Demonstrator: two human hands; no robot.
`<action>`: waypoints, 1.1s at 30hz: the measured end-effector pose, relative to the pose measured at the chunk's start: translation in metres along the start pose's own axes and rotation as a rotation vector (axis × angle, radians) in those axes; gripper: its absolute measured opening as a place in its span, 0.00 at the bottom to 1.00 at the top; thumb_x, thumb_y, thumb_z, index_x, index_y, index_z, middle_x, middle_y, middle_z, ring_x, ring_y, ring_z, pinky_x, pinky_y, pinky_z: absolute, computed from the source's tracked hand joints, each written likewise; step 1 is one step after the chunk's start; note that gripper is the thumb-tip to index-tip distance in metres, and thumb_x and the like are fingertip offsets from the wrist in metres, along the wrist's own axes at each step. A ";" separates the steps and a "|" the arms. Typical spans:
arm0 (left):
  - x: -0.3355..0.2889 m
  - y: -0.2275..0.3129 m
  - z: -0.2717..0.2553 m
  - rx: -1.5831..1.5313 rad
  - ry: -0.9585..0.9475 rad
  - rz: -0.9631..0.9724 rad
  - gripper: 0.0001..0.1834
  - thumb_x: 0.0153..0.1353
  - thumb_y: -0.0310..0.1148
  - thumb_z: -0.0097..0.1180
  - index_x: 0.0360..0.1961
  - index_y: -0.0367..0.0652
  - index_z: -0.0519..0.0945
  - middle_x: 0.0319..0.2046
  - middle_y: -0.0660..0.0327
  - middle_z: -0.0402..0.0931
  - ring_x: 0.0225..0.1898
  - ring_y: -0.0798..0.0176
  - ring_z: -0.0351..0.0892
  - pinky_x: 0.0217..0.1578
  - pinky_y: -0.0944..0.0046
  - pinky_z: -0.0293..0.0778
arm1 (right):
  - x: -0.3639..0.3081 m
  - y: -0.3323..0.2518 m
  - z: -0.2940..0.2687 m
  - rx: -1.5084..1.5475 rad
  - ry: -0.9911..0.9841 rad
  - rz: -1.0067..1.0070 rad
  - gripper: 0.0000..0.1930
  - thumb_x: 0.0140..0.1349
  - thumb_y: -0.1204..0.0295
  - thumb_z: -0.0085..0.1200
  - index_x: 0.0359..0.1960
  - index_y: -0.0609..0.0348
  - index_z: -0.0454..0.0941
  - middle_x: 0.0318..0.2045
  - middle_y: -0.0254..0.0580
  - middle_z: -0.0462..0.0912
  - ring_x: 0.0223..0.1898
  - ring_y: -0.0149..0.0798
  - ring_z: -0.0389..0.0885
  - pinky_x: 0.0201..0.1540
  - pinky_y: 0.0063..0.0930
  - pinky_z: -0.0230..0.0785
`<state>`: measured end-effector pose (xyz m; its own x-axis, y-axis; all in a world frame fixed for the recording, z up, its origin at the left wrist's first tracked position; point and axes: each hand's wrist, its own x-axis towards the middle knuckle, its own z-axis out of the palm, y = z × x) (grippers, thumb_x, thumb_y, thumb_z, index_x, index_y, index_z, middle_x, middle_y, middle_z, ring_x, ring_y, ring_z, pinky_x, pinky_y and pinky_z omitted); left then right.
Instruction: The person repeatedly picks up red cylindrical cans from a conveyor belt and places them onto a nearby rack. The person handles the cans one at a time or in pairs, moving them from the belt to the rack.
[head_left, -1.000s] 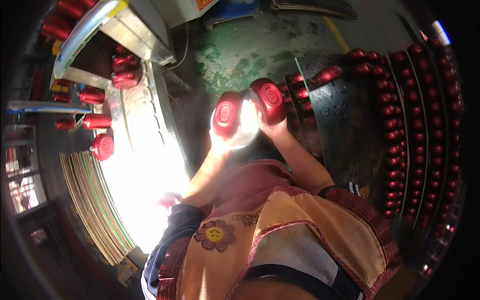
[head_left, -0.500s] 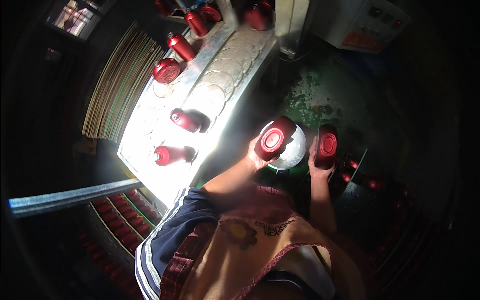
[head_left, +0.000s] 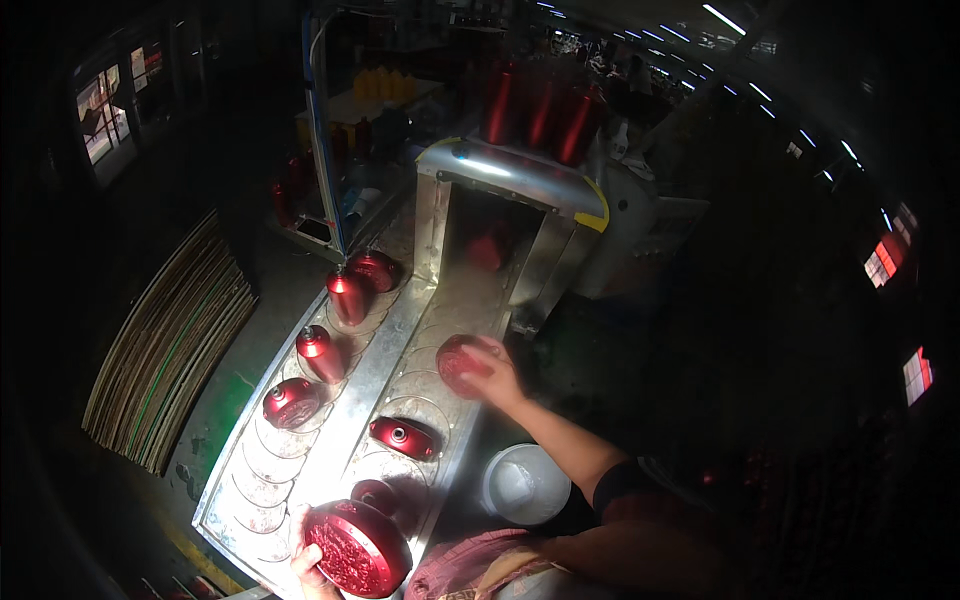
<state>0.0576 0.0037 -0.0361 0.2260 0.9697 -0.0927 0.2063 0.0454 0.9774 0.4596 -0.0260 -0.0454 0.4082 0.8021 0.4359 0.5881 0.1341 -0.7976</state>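
The left hand (head_left: 306, 562) holds an embossed red bottle (head_left: 358, 552) at the near end of a metal worktop (head_left: 372, 368); the right hand (head_left: 497, 376) grasps a blurred red bottle (head_left: 458, 366) farther along. A third bottle (head_left: 412, 440) sits between them. A white bucket (head_left: 527, 484) stands beside the worktop, stacked sheets (head_left: 170, 350) at left, a metal hood (head_left: 505, 182) beyond.

Hands, bare, 2. Item 1: left hand (head_left: 305, 562), low at the lower edge of the view, partly hidden, fingers bent in a grasp, visible fingertips pointing right. Item 2: right hand (head_left: 494, 378), farther forward, well apart from item 1; back of the hand toward the viewer, fingers directed left in a grasp, slightly blurred. Item 3: right forearm (head_left: 568, 436), bare, slanting forward and left from the elbow, wrist nearly straight.
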 end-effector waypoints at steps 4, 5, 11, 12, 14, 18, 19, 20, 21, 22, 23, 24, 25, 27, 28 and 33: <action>0.057 -0.029 -0.005 0.212 0.054 0.107 0.27 0.61 0.31 0.54 0.63 0.39 0.71 0.58 0.45 0.73 0.58 0.48 0.76 0.61 0.50 0.72 | 0.032 0.044 0.061 -0.035 -0.192 0.018 0.32 0.47 0.78 0.69 0.58 0.40 0.81 0.62 0.47 0.69 0.63 0.48 0.70 0.66 0.34 0.64; 0.071 -0.035 -0.005 0.244 0.058 0.123 0.27 0.61 0.30 0.55 0.63 0.39 0.71 0.58 0.45 0.74 0.58 0.48 0.77 0.61 0.51 0.72 | 0.040 0.053 0.071 -0.026 -0.238 0.118 0.32 0.47 0.78 0.69 0.58 0.39 0.81 0.63 0.48 0.69 0.62 0.49 0.70 0.66 0.35 0.64; 0.118 -0.054 -0.010 0.311 0.043 0.147 0.28 0.58 0.28 0.58 0.62 0.40 0.73 0.56 0.46 0.76 0.57 0.50 0.78 0.60 0.53 0.72 | 0.074 0.080 0.072 -0.608 -0.394 0.089 0.38 0.50 0.71 0.70 0.66 0.34 0.72 0.68 0.51 0.64 0.71 0.53 0.57 0.72 0.40 0.56; 0.121 -0.056 -0.009 0.314 0.043 0.142 0.28 0.58 0.27 0.58 0.61 0.40 0.74 0.56 0.46 0.76 0.57 0.50 0.78 0.60 0.53 0.72 | 0.081 0.084 0.069 -0.560 -0.406 0.137 0.38 0.50 0.72 0.70 0.66 0.35 0.72 0.67 0.51 0.65 0.71 0.52 0.58 0.72 0.40 0.56; 0.125 -0.058 -0.006 0.319 0.033 0.134 0.28 0.57 0.27 0.59 0.61 0.40 0.74 0.55 0.47 0.76 0.56 0.50 0.78 0.60 0.54 0.73 | 0.095 0.092 0.062 -0.474 -0.408 0.249 0.37 0.50 0.73 0.70 0.65 0.37 0.73 0.66 0.52 0.66 0.70 0.52 0.59 0.71 0.39 0.58; 0.128 -0.059 -0.002 0.329 0.017 0.119 0.28 0.55 0.25 0.61 0.60 0.40 0.76 0.54 0.47 0.78 0.56 0.51 0.79 0.59 0.55 0.73 | 0.114 0.111 0.057 -0.492 -0.405 0.181 0.34 0.50 0.75 0.70 0.61 0.33 0.76 0.66 0.51 0.66 0.70 0.50 0.61 0.68 0.37 0.65; 0.127 -0.057 -0.003 0.333 0.011 0.118 0.28 0.54 0.25 0.61 0.59 0.41 0.76 0.54 0.47 0.78 0.56 0.52 0.79 0.59 0.55 0.73 | 0.117 0.117 0.057 -0.471 -0.428 0.172 0.34 0.50 0.75 0.70 0.61 0.32 0.77 0.67 0.51 0.65 0.70 0.50 0.61 0.68 0.37 0.65; 0.126 -0.055 -0.003 0.332 -0.003 0.115 0.28 0.54 0.24 0.62 0.59 0.41 0.77 0.53 0.48 0.78 0.55 0.52 0.79 0.59 0.56 0.73 | 0.119 0.121 0.057 -0.437 -0.453 0.175 0.34 0.50 0.75 0.70 0.60 0.31 0.77 0.67 0.51 0.64 0.70 0.50 0.61 0.67 0.37 0.66; 0.123 -0.052 -0.004 0.329 -0.016 0.116 0.28 0.53 0.24 0.62 0.59 0.41 0.77 0.53 0.48 0.79 0.55 0.52 0.79 0.59 0.56 0.73 | 0.123 0.127 0.056 -0.482 -0.465 0.209 0.34 0.50 0.74 0.70 0.60 0.27 0.78 0.69 0.51 0.62 0.70 0.49 0.60 0.69 0.37 0.64; 0.121 -0.048 -0.004 0.327 -0.033 0.111 0.28 0.53 0.24 0.63 0.58 0.41 0.77 0.53 0.48 0.79 0.55 0.52 0.79 0.59 0.56 0.74 | 0.124 0.130 0.053 -0.512 -0.450 0.196 0.34 0.50 0.74 0.70 0.60 0.26 0.77 0.70 0.52 0.60 0.71 0.51 0.59 0.70 0.39 0.61; 0.117 -0.044 -0.004 0.322 -0.049 0.113 0.28 0.52 0.23 0.63 0.58 0.41 0.78 0.52 0.48 0.79 0.55 0.53 0.80 0.59 0.56 0.74 | 0.127 0.134 0.051 -0.568 -0.428 0.163 0.34 0.50 0.73 0.70 0.60 0.24 0.77 0.71 0.54 0.58 0.71 0.54 0.58 0.71 0.40 0.59; 0.112 -0.039 -0.004 0.323 -0.067 0.113 0.28 0.52 0.23 0.64 0.58 0.41 0.78 0.52 0.48 0.79 0.55 0.53 0.80 0.59 0.57 0.74 | 0.129 0.136 0.048 -0.587 -0.433 0.163 0.34 0.51 0.72 0.69 0.60 0.24 0.77 0.71 0.56 0.57 0.71 0.56 0.57 0.72 0.42 0.57; 0.107 -0.034 -0.003 0.319 -0.085 0.112 0.29 0.51 0.22 0.64 0.58 0.41 0.78 0.52 0.48 0.80 0.55 0.53 0.80 0.58 0.57 0.74 | 0.132 0.136 0.045 -0.622 -0.433 0.137 0.34 0.51 0.72 0.69 0.60 0.23 0.77 0.71 0.58 0.56 0.71 0.58 0.56 0.72 0.43 0.56; 0.094 -0.022 0.002 0.308 -0.135 0.103 0.29 0.50 0.22 0.65 0.57 0.42 0.79 0.51 0.49 0.80 0.54 0.54 0.80 0.58 0.58 0.74 | 0.135 0.133 0.038 -0.632 -0.422 0.121 0.34 0.52 0.71 0.68 0.61 0.23 0.76 0.71 0.61 0.54 0.71 0.61 0.55 0.72 0.45 0.54; 0.088 -0.014 0.005 0.298 -0.163 0.102 0.29 0.50 0.21 0.66 0.57 0.42 0.79 0.51 0.49 0.81 0.54 0.54 0.80 0.58 0.58 0.74 | 0.137 0.130 0.034 -0.603 -0.410 0.133 0.34 0.52 0.71 0.68 0.61 0.23 0.76 0.71 0.62 0.54 0.71 0.63 0.55 0.72 0.45 0.54; 0.040 0.023 0.016 0.262 -0.341 0.080 0.30 0.47 0.19 0.68 0.55 0.42 0.81 0.49 0.50 0.82 0.53 0.55 0.81 0.57 0.60 0.75 | 0.118 0.097 -0.004 -0.358 -0.257 0.124 0.33 0.54 0.75 0.66 0.63 0.35 0.75 0.68 0.57 0.61 0.68 0.55 0.62 0.68 0.37 0.61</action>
<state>0.0863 0.0394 -0.0207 0.5431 0.8312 -0.1190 0.4001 -0.1316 0.9070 0.5676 0.0788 -0.0694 0.3312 0.9238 0.1921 0.7684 -0.1459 -0.6231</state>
